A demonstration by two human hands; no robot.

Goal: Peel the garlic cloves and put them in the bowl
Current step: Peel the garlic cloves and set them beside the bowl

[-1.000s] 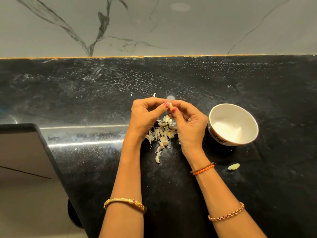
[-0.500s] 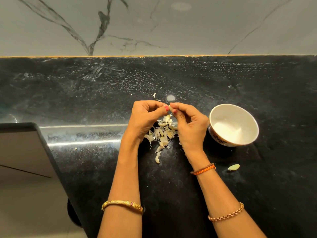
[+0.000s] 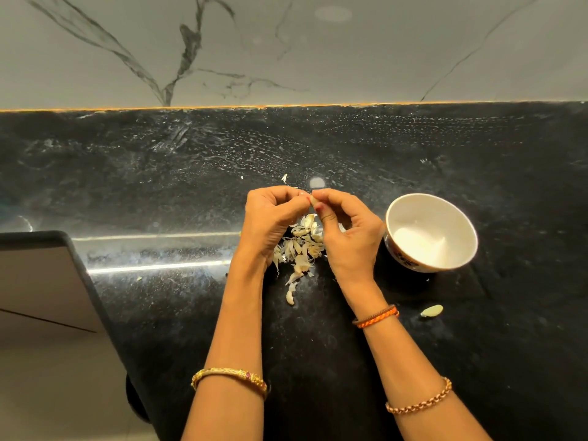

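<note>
Both hands meet at frame centre over the black counter [image 3: 477,361]. Right hand [image 3: 346,237] pinches a clove [image 3: 313,198] at its fingertips; left hand [image 3: 270,221] is curled, fingertips picking at the clove's tip. Peel pile [image 3: 300,246] lies directly below. Bowl [image 3: 471,237] sits just right of the right hand; contents washed out, can't tell. Stray clove [image 3: 431,310] lower right. Risks: the small clove could slip from the pinch into the peels or off the counter edge at left; the right wrist could knock the bowl.
</note>
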